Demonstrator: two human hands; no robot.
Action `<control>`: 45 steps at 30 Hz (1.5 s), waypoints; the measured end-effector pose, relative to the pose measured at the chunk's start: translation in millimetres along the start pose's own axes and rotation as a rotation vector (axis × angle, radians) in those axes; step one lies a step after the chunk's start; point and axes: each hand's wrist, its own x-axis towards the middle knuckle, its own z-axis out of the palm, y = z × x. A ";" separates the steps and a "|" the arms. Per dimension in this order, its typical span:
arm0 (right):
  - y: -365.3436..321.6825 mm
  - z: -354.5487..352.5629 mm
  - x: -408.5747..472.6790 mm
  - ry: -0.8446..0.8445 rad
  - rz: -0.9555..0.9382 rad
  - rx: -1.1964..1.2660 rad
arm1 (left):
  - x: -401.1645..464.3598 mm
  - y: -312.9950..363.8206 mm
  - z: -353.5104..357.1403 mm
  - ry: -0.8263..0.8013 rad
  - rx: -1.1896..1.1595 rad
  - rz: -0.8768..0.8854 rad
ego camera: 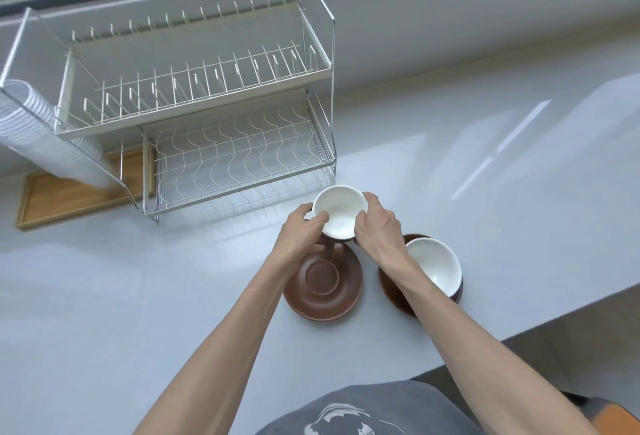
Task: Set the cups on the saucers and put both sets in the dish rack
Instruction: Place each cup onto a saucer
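A cup (339,214), white inside and brown outside, hangs in the air just beyond a bare brown saucer (323,284) on the grey counter. My left hand (301,230) grips its left rim and my right hand (377,226) its right side. To the right, a second cup (434,266) rests on the other brown saucer (391,290), partly hidden behind my right forearm. The two-tier wire dish rack (242,157) stands behind the cups, both shelves holding nothing.
A stack of white disposable cups (41,133) leans at the rack's left end over a wooden tray (69,199). A window sill runs along the back. The counter's edge drops off at the lower right.
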 end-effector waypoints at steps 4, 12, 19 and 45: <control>-1.4 11.6 -19.0 -0.047 0.009 0.009 | -15.1 -15.9 -10.1 0.012 -0.025 -0.025; -0.9 19.0 -54.4 -0.110 0.020 0.047 | -42.0 -38.2 -25.9 0.004 -0.076 -0.062; 2.9 26.4 -79.7 -0.140 0.027 0.085 | -62.3 -57.4 -31.5 -0.009 -0.090 -0.077; 10.9 34.1 -94.0 -0.165 0.067 0.173 | -65.3 -83.6 -35.7 -0.043 -0.135 -0.089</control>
